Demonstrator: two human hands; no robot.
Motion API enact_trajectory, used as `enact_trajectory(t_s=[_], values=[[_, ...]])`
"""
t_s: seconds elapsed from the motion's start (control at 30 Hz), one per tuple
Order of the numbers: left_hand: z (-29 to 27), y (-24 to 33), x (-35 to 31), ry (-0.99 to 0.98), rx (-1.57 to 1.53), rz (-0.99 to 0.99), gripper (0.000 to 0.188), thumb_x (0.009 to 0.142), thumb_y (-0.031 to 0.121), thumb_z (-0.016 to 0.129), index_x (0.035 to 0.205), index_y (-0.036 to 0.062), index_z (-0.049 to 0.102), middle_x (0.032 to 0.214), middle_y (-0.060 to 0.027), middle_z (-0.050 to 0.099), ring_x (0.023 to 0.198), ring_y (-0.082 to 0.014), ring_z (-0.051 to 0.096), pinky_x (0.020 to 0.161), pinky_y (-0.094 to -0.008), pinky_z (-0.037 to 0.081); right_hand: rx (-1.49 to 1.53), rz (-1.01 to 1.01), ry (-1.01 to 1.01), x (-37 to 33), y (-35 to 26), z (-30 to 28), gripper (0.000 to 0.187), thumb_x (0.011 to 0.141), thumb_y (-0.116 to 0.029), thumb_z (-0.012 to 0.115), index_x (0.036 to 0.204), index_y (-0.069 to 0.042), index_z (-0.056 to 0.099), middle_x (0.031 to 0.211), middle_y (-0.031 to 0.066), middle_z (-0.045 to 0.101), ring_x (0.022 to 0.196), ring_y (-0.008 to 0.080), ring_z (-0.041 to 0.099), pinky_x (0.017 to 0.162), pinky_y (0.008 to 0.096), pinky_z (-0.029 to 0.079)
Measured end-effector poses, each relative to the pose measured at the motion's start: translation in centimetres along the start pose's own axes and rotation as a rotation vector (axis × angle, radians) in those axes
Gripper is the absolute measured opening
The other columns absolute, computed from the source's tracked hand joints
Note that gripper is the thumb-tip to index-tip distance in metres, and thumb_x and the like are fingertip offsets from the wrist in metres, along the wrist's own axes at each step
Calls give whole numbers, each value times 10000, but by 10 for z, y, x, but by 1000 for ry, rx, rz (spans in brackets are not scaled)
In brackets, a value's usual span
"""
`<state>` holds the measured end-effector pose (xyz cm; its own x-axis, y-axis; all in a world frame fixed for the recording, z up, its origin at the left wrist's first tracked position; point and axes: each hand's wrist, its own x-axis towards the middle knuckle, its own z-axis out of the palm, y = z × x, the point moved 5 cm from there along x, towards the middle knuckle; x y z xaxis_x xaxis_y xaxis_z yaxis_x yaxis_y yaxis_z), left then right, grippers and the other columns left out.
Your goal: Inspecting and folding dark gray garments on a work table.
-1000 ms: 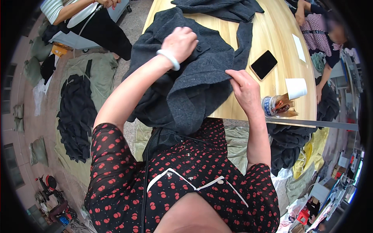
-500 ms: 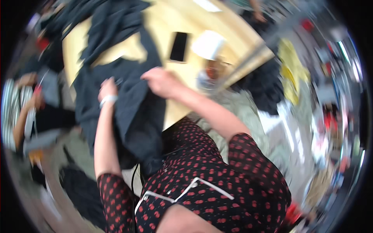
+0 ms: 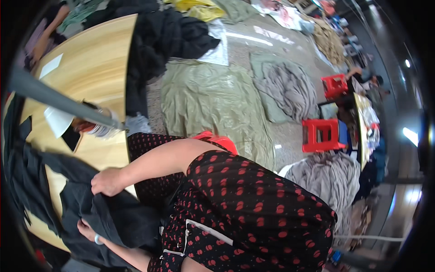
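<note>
A dark, nearly black garment lies over the near left of the wooden table and hangs past its edge toward my lap. My right hand is closed on a fold of it, knuckles up. Lower down, my left hand, with a pale band at its wrist, rests on the same cloth with curled fingers. Whether a small tool sits in the left fingers I cannot make out. A black phone lies beyond, partly hidden by a white object and a clear jar with brown contents.
A grey bar crosses above the wooden table. Dark cloth is heaped beside it. Olive sheeting covers floor at right, near grey cloth piles and red stools. Another person's arm shows far left.
The view has swung right, so the table and both hands now appear farther left and more floor shows. Both hands stay on the dark garment.
</note>
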<state>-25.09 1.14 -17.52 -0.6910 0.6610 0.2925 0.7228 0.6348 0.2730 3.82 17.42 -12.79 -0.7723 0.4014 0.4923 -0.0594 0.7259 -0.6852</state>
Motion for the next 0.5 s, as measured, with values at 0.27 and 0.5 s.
enact_trajectory(t_s=[0.27, 0.5], values=[[-8, 16, -7, -14, 96, -169, 317, 915, 390, 532, 1092, 144, 622, 1054, -65, 644, 978, -258, 612, 819, -343, 470, -40, -35, 13, -2, 1, 2, 101, 724, -92, 550, 798, -110, 615, 787, 98, 571, 828, 300, 585, 669, 423, 489], [-8, 14, -4, 32, 150, -115, 311, 918, 401, 526, 1078, 153, 627, 1032, -47, 647, 964, -249, 614, 811, -326, 473, -34, -61, 40, 0, 3, 3, 92, 713, -78, 568, 788, -103, 615, 766, 109, 567, 801, 306, 584, 666, 424, 485]])
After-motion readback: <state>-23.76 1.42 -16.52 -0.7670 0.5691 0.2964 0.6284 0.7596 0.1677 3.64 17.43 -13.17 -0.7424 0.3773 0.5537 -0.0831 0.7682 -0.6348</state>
